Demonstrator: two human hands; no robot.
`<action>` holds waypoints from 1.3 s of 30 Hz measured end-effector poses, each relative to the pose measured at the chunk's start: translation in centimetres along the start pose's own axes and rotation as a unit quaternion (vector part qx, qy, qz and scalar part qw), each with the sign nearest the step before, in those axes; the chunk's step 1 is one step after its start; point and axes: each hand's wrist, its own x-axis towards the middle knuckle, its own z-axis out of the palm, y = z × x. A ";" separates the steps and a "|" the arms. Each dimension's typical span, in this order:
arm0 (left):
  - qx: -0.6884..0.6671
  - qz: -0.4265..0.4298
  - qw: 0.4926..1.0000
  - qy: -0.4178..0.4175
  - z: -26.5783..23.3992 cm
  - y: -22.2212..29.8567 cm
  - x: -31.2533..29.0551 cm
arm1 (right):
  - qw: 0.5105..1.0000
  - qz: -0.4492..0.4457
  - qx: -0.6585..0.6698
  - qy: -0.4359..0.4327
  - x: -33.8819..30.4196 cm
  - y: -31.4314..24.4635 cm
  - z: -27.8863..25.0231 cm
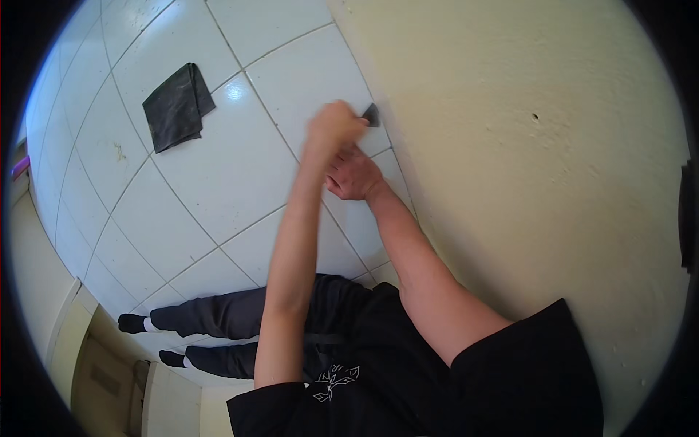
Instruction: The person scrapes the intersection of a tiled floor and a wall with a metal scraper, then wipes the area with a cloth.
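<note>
My left hand (pixel 336 130), smeared by motion, is closed in a fist above the white tiles. From beside its fingers a corner of a dark, sheet-like piece (pixel 372 114) sticks out toward the wall; the rest of it is hidden. Just below and partly overlapped by the left hand, my right hand (pixel 355 176) has its fingers curled in. What lies inside the right hand's fingers cannot be made out. Farther left, a folded dark grey sheet (pixel 175 111), slightly shiny with a loose flap, lies flat on the tiles, apart from both hands.
White tiled floor (pixel 211 182) stretches to the left. A beige wall (pixel 524 182) with a small hole runs along the right, close to my hands. My legs in dark trousers (pixel 226 313) extend left below. A doorway-like opening (pixel 105 382) is at lower left.
</note>
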 end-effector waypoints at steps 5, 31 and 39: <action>0.027 -0.002 0.999 0.045 0.4 1.1 -1.4 | 0.987 0.035 0.127 -0.087 -0.7 0.5 -0.2; 0.021 -0.037 0.998 0.037 -0.6 3.0 -2.5 | 0.994 0.037 0.102 -0.020 -0.3 0.4 -0.5; -0.057 -0.069 0.996 0.026 1.8 1.1 -1.5 | 0.988 0.041 0.145 -0.027 0.5 0.1 -0.8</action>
